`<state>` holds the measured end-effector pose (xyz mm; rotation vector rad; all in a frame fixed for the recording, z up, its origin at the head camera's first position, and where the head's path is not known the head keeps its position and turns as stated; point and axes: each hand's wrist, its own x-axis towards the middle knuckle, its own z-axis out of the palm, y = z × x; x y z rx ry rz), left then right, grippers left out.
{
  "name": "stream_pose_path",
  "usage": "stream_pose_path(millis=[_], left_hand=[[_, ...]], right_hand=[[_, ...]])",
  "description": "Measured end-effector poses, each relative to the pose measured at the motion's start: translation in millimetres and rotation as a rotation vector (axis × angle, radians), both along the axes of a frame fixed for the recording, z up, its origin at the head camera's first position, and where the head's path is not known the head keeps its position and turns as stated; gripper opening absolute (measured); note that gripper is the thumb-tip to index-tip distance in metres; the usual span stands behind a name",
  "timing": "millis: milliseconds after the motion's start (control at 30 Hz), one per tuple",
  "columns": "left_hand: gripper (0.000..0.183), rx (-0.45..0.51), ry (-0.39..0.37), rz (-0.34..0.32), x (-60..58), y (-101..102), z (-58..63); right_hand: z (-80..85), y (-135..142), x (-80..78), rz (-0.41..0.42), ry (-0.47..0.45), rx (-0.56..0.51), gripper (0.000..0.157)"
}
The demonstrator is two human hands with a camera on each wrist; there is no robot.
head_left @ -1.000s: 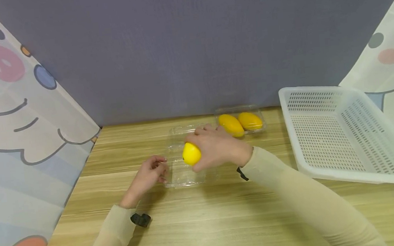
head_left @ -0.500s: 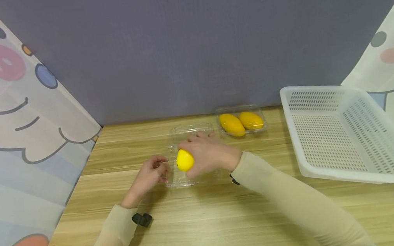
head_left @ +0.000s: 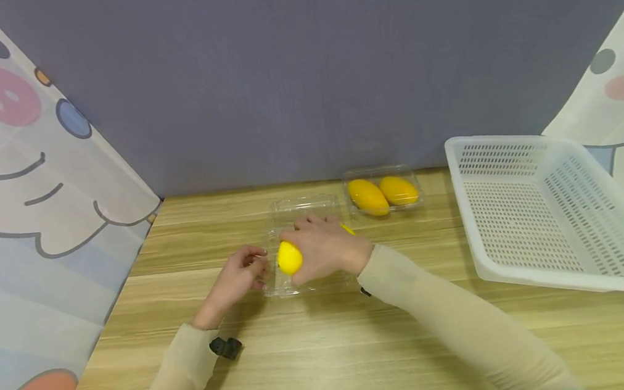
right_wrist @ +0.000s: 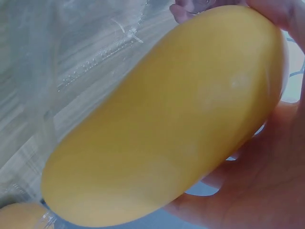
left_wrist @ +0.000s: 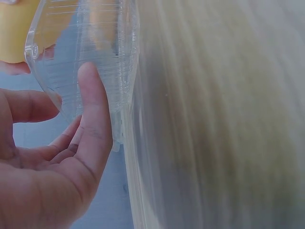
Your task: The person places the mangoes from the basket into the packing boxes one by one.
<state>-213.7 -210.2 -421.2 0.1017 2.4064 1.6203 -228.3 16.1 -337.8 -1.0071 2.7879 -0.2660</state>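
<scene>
My right hand (head_left: 319, 247) grips a yellow mango (head_left: 290, 259) over a clear plastic clamshell box (head_left: 304, 204); its far end peeks out past the back of the hand. The right wrist view shows the long, smooth mango (right_wrist: 164, 119) with the fingers curled along its side. At the box's left edge is my left hand (head_left: 240, 270), fingers bent. In the left wrist view, one finger of the left hand (left_wrist: 57, 162) meets the rim of the clear box (left_wrist: 95, 57) and another digit lies against its wall, holding it. The box's inside is partly hidden by the right hand.
Behind to the right, a second clear box (head_left: 419, 195) holds two mangoes (head_left: 399, 190). A white perforated plastic basket (head_left: 521, 226) stands at the right of the wooden table (head_left: 326, 355). A grey partition (head_left: 302, 84) rises along the back edge.
My right hand has moved left and slightly lower with the mango, over the nearer clear box. My left hand stays at the box's edge.
</scene>
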Motion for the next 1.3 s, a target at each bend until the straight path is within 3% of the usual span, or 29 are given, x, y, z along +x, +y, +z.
stream_pose_path(millis=[167, 400, 1000, 1300], left_hand=[[0.038, 0.004, 0.001, -0.006, 0.5, 0, 1.1], [0.038, 0.013, 0.015, -0.017, 0.6, 0, 1.3], [0.037, -0.016, 0.024, -0.01, -0.4, 0, -0.6], [0.036, -0.025, 0.027, -0.015, -0.8, -1, -0.5]], right_hand=[[-0.9, -5, 0.6, 0.023, 0.008, 0.007, 0.073], [-4.1, -13, 1.7, 0.044, 0.025, 0.036, 0.064], [-15.8, -23, 0.3, 0.055, 0.027, 0.064, 0.069], [-22.4, -23, -3.2, 0.067, -0.059, 0.058, 0.083]])
